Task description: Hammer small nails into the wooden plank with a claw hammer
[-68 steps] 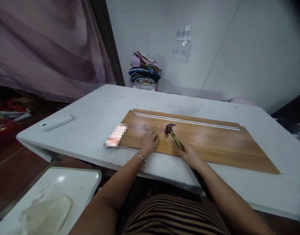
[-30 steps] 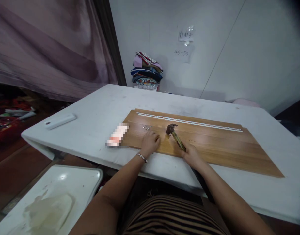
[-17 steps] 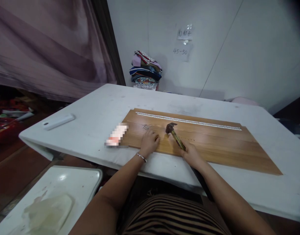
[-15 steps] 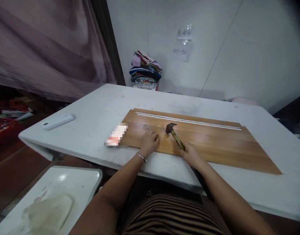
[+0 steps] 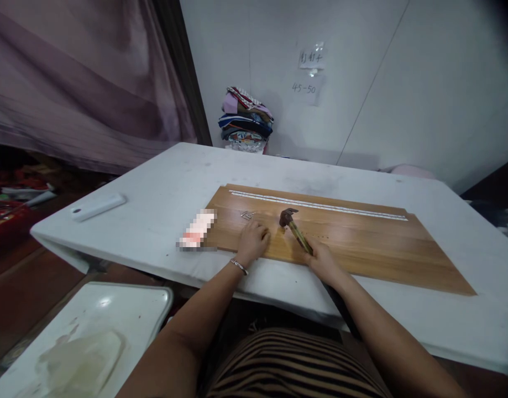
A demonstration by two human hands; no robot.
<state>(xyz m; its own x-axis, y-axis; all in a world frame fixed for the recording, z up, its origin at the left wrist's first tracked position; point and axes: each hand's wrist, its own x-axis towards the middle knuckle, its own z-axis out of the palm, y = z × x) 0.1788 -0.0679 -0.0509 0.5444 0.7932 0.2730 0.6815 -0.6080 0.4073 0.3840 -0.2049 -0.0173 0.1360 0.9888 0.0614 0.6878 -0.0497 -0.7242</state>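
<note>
A long wooden board lies on a white table. My right hand is closed around the handle of a small hammer, whose dark head rests on the board. My left hand rests on the board's near edge with fingers curled; whether it pinches anything is hidden. A few loose nails lie on the board just beyond my left hand. A white strip runs along the board's far side.
A blurred pink-and-white object lies left of the board. A white flat device sits near the table's left corner. A pile of folded cloth stands against the wall. A white tray-like surface is at lower left.
Almost nothing differs; the view shifts slightly, and both hands and the hammer stay in the same place on the board.
</note>
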